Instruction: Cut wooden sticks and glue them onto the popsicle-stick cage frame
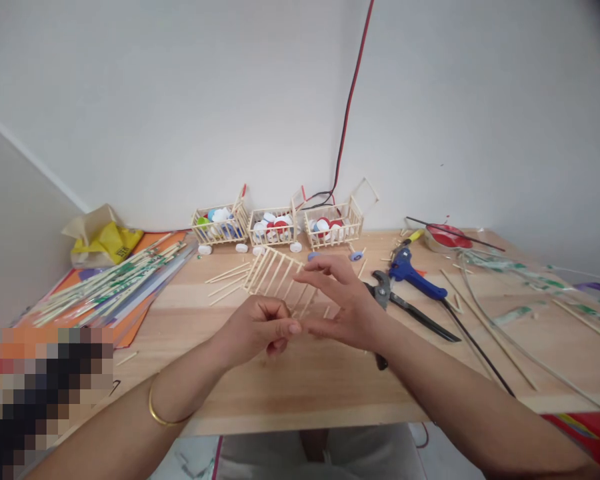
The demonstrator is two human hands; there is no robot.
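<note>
My left hand is closed in a pinch, thumb against curled fingers; whatever is between them is hidden or too small to name. Close to its thumb tip is my right hand, its thumb and fingers spread apart and nothing plainly held. Just beyond both hands is a small slatted frame of thin wooden sticks, partly covered by the right fingers. I cannot tell whether either hand touches it. Loose short sticks lie to its left. A pair of black-handled cutters lies beside my right hand, partly behind it.
Along the wall stand three small stick carts holding coloured caps. A blue glue gun and a red dish are at right, among wires and plastic wrapping. Bundled sticks and a yellow bag lie at left.
</note>
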